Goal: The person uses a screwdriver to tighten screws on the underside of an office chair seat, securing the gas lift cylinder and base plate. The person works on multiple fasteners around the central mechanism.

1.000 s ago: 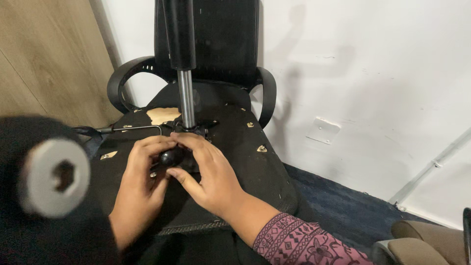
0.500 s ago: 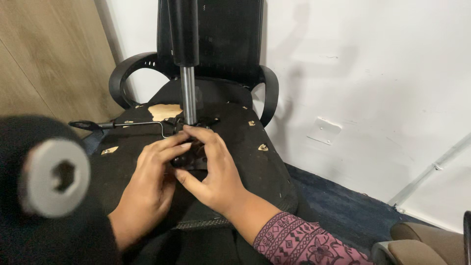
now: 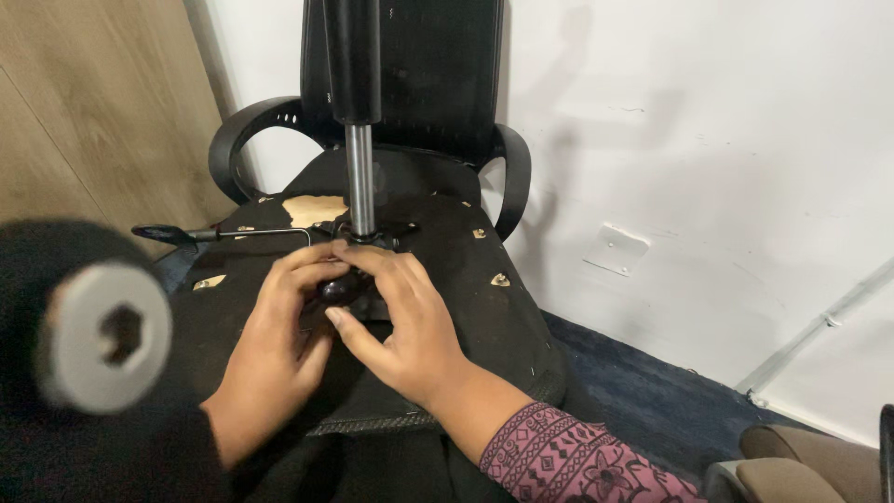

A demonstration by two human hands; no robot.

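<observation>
**Both hands on the knob beneath an upturned chair**

We look down on an office chair [image 3: 424, 84] lying upside down, the underside of its seat [image 3: 484, 307] facing us as a wide black panel with a torn patch showing pale board. Out of its middle a gas lift column [image 3: 358, 121] rises toward us, black sleeve above, bright steel rod below. To the left a thin metal lever [image 3: 233, 233] runs out sideways to a black paddle end.

At the foot of the column sits a small round black knob [image 3: 337, 290], and both hands meet on it. Our left hand [image 3: 270, 359] curls in from the left with its fingers against the knob; our right hand [image 3: 400, 326] covers it from the right, thumb underneath and fingers arched over the top. We judge the knob hard, smooth and rigid, light in itself but fixed to the mechanism, so it is best taken around its rim with fingertips.

The mechanism plate is mostly hidden under the fingers, so we cannot tell how firmly they clamp. A blurred black wheel with a grey hub [image 3: 107, 335] blocks the lower left.
</observation>
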